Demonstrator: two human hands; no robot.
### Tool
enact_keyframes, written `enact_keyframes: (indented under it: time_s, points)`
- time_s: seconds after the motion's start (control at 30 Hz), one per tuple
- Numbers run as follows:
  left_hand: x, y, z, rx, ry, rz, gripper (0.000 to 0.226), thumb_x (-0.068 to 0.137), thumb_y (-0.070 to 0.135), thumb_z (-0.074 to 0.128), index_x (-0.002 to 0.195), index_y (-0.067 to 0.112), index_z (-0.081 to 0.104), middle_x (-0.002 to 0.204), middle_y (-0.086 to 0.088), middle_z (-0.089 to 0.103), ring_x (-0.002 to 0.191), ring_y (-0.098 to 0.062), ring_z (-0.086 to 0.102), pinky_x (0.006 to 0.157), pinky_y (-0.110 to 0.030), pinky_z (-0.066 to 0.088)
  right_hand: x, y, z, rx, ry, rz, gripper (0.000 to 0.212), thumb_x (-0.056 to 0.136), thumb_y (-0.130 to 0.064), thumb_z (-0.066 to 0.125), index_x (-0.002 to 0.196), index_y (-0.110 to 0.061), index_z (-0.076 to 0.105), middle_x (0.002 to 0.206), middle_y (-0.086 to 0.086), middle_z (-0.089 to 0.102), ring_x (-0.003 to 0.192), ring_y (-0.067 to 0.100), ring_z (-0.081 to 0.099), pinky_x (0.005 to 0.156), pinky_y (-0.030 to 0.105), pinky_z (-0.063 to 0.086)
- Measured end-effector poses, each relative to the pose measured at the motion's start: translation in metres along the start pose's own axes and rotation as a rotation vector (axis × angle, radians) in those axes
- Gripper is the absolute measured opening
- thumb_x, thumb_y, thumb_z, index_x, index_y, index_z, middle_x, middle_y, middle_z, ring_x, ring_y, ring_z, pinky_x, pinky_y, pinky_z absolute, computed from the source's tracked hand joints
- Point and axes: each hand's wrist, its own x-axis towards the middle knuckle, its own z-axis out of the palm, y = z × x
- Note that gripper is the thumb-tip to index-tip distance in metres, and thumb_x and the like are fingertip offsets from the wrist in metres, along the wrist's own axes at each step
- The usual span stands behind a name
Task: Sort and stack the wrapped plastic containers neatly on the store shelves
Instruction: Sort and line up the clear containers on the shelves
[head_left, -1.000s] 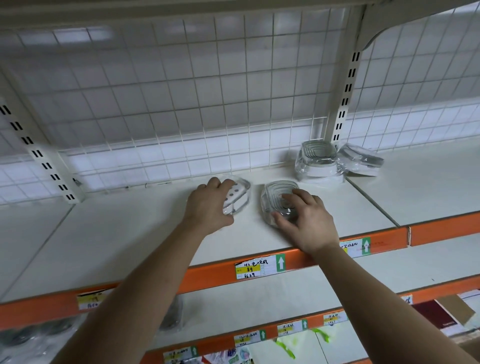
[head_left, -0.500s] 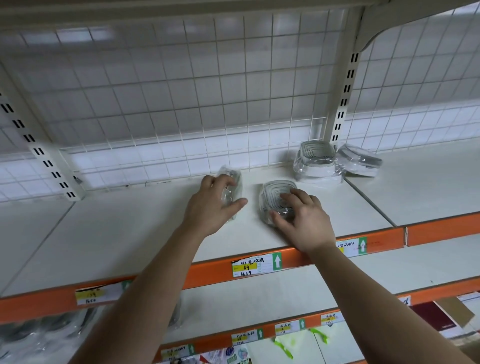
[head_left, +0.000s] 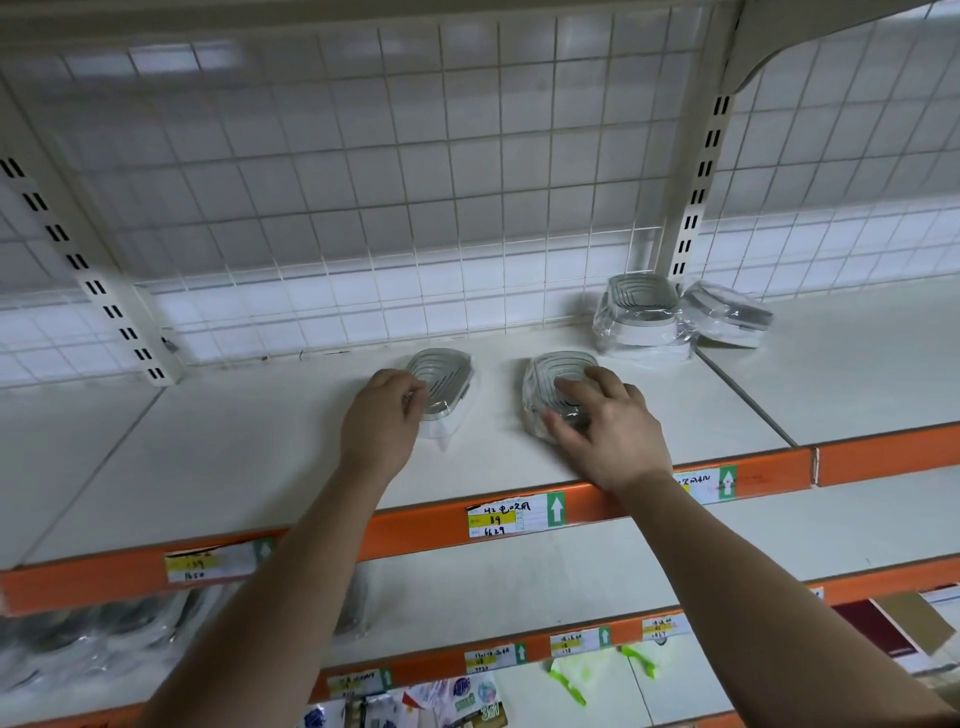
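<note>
Two small clear containers in plastic wrap lie side by side on the white shelf (head_left: 260, 457). My left hand (head_left: 382, 428) grips the near edge of the left container (head_left: 441, 382), which lies flat with its ribbed side up. My right hand (head_left: 605, 431) rests curled over the right container (head_left: 558, 376), fingers and thumb around it. Further back right stands a stack of wrapped containers (head_left: 641, 317), with another wrapped container (head_left: 727, 317) leaning beside it.
A wire grid panel (head_left: 363, 182) backs the shelf, between slotted uprights (head_left: 696, 208). The orange shelf edge (head_left: 415, 530) carries price labels. Lower shelves hold wrapped goods at the left and small packets below.
My left hand turned the left container from standing on edge to lying flat, ribbed side up. My right hand stayed on the right container.
</note>
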Motion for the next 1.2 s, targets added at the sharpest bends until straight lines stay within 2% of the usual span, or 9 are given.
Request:
enact_keyframes:
  time_s: [0.13, 0.23, 0.33, 0.47, 0.67, 0.8, 0.97, 1.07, 1.2]
  points:
    - [-0.009, 0.014, 0.006, 0.132, -0.053, -0.048, 0.057, 0.074, 0.053, 0.078, 0.111, 0.013, 0.059, 0.12, 0.001, 0.052, 0.094, -0.022, 0.06, 0.076, -0.034, 0.05, 0.001, -0.003, -0.002, -0.023, -0.044, 0.03, 0.063, 0.079, -0.071, 0.06, 0.131, -0.036, 0.053, 0.144, -0.002, 0.039, 0.117, 0.032, 0.049, 0.091, 0.04, 0.047]
    - [-0.009, 0.021, 0.003, 0.121, -0.088, -0.091, 0.054, 0.074, 0.044, 0.08, 0.109, 0.014, 0.053, 0.12, 0.001, 0.052, 0.095, -0.03, 0.06, 0.074, -0.031, 0.044, 0.004, -0.009, -0.003, -0.042, -0.062, 0.049, 0.061, 0.078, -0.065, 0.064, 0.129, -0.033, 0.053, 0.139, -0.001, 0.039, 0.111, 0.034, 0.052, 0.086, 0.039, 0.048]
    - [-0.014, 0.023, -0.01, 0.126, -0.174, -0.106, 0.058, 0.075, 0.041, 0.076, 0.124, 0.021, 0.052, 0.13, 0.003, 0.054, 0.106, -0.03, 0.057, 0.086, -0.034, 0.045, 0.007, -0.02, -0.011, -0.051, -0.102, 0.065, 0.059, 0.076, -0.057, 0.068, 0.127, -0.031, 0.056, 0.131, 0.0, 0.044, 0.106, 0.036, 0.055, 0.083, 0.036, 0.046]
    - [-0.03, 0.019, -0.044, 0.154, -0.266, -0.082, 0.081, 0.06, 0.055, 0.059, 0.138, 0.033, 0.055, 0.133, 0.003, 0.05, 0.116, -0.021, 0.056, 0.1, -0.031, 0.042, -0.011, -0.039, -0.024, -0.038, -0.097, 0.058, 0.056, 0.072, -0.059, 0.063, 0.123, -0.035, 0.059, 0.124, -0.003, 0.051, 0.104, 0.032, 0.059, 0.081, 0.034, 0.043]
    - [-0.061, 0.006, -0.101, 0.064, -0.291, -0.118, 0.082, 0.054, 0.064, 0.053, 0.131, 0.037, 0.062, 0.111, 0.009, 0.052, 0.104, -0.015, 0.059, 0.091, -0.027, 0.044, -0.053, -0.091, -0.02, 0.053, -0.092, 0.011, 0.048, 0.078, -0.052, 0.066, 0.122, -0.034, 0.059, 0.121, -0.004, 0.052, 0.105, 0.031, 0.057, 0.082, 0.035, 0.043]
    - [-0.115, -0.019, -0.12, 0.184, -0.219, -0.015, 0.081, 0.06, 0.067, 0.045, 0.135, 0.038, 0.058, 0.128, 0.003, 0.053, 0.112, -0.027, 0.055, 0.1, -0.032, 0.043, -0.098, -0.112, 0.008, -0.023, 0.019, -0.065, 0.059, 0.075, -0.065, 0.048, 0.119, -0.027, 0.059, 0.125, 0.004, 0.051, 0.096, 0.039, 0.055, 0.085, 0.042, 0.046]
    - [-0.187, -0.056, -0.145, 0.27, -0.066, 0.098, 0.074, 0.071, 0.065, 0.043, 0.136, 0.032, 0.059, 0.142, -0.007, 0.051, 0.119, -0.037, 0.052, 0.098, -0.043, 0.044, -0.166, -0.146, 0.035, 0.088, 0.212, -0.095, 0.055, 0.071, -0.047, 0.057, 0.118, -0.019, 0.058, 0.134, 0.013, 0.045, 0.102, 0.031, 0.043, 0.089, 0.041, 0.041]
    - [-0.225, -0.076, -0.159, 0.238, -0.019, 0.106, 0.07, 0.073, 0.061, 0.049, 0.137, 0.034, 0.058, 0.145, -0.004, 0.049, 0.115, -0.038, 0.052, 0.095, -0.043, 0.045, -0.208, -0.16, 0.055, 0.175, 0.227, -0.029, 0.056, 0.072, -0.044, 0.057, 0.12, -0.017, 0.056, 0.139, 0.014, 0.038, 0.109, 0.033, 0.041, 0.092, 0.043, 0.04]
    - [-0.272, -0.11, -0.167, 0.182, 0.007, 0.101, 0.069, 0.076, 0.059, 0.052, 0.139, 0.031, 0.056, 0.144, -0.002, 0.048, 0.127, -0.035, 0.047, 0.105, -0.046, 0.037, -0.262, -0.166, 0.088, 0.223, 0.127, -0.042, 0.056, 0.076, -0.046, 0.056, 0.125, -0.019, 0.049, 0.14, 0.014, 0.036, 0.119, 0.038, 0.042, 0.096, 0.046, 0.043]
